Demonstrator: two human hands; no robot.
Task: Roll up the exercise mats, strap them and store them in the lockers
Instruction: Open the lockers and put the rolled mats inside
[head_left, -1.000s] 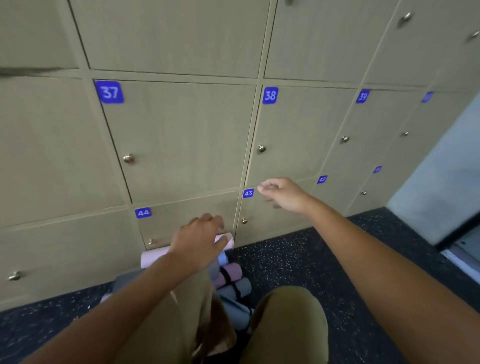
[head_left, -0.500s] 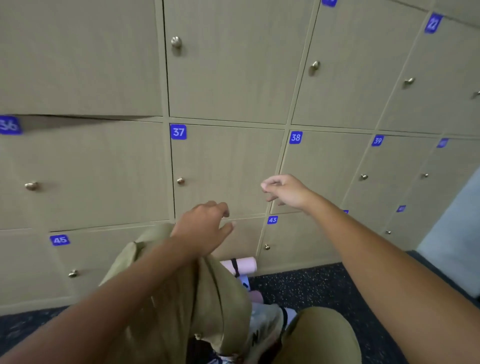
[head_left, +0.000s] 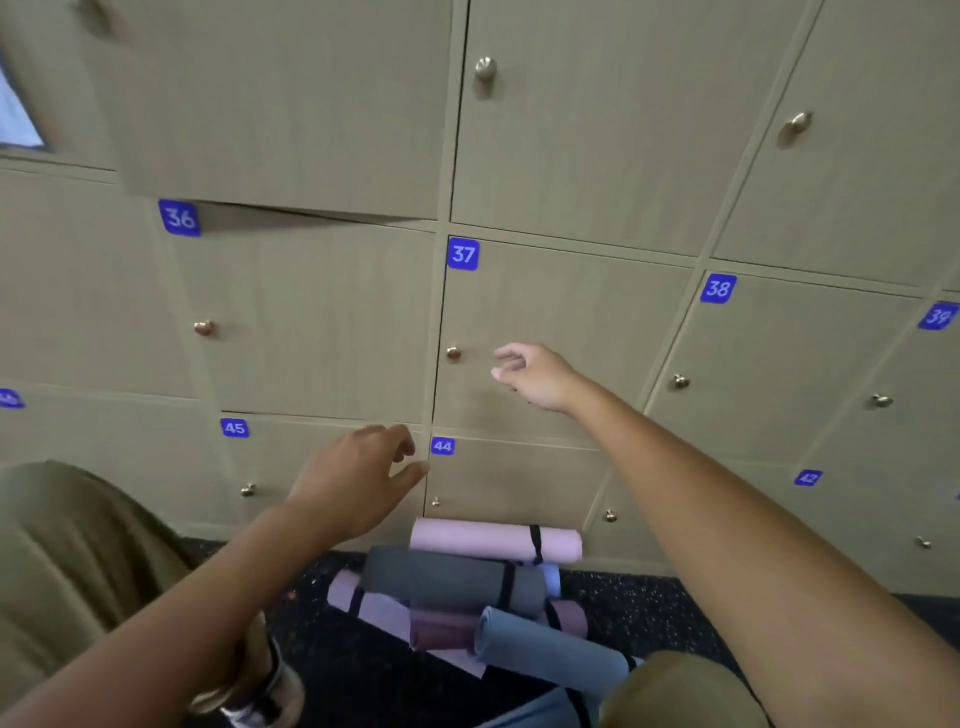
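Beige wood-grain locker doors fill our view, each with a small brass knob and a blue number tag. A second ago our right hand (head_left: 537, 376) hung low beside tag 43; since then we have shifted left and it has risen, so its fingers now reach toward the knob (head_left: 453, 353) of locker 37 (head_left: 566, 332), near it but not touching. Those fingers are loosely spread, thumb under the forefinger, and hold nothing. Our left hand (head_left: 358, 475) has stayed out in front, lower down; it too is slack and empty, its fingertips just short of tag 44 (head_left: 442, 446).

We take this to mean the rolling and strapping is largely done and storing has begun: the next step looks like pinching the knob and pulling door 37 open.

The mats (head_left: 467, 587) lie in a heap on the dark speckled floor, below both sets of fingers and against the foot of locker 44. A pink roll sits nearest the doors, then grey, with mauve and blue-grey rolls closer to us; black straps show on several.

Above and to the left of our fingers, one door (head_left: 280, 104) stands ajar over tag 36.

Readable white numerals on blue: 36, 37, 38, 39, 45, 44 and 42. We see no brand names.
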